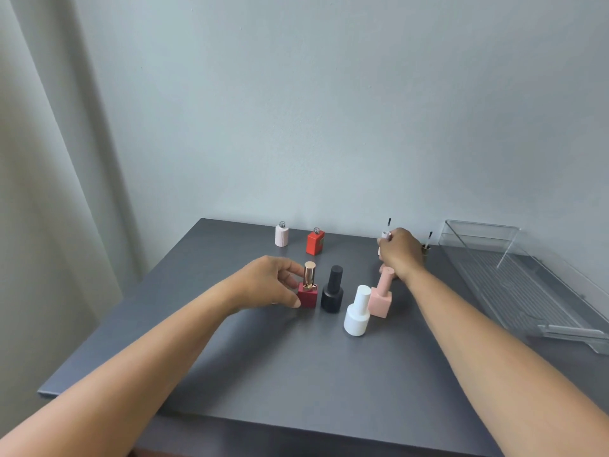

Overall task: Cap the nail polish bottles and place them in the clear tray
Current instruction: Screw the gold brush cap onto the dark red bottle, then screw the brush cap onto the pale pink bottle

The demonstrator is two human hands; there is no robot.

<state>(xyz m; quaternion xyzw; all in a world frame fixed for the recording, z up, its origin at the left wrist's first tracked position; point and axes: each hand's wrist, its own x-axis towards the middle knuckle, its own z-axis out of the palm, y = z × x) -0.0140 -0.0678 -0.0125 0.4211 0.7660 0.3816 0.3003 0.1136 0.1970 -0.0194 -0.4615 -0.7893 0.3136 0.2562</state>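
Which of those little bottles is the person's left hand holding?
The dark red square bottle with the gold cap, leftmost of the front group; the left hand pinches it. The black round bottle beside it stands untouched.

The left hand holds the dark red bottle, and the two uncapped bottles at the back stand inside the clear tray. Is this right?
One part is wrong. In the head view the pale pink bottle and the orange-red bottle, both uncapped, stand on the grey table, outside the clear tray. The left hand does hold the dark red bottle.
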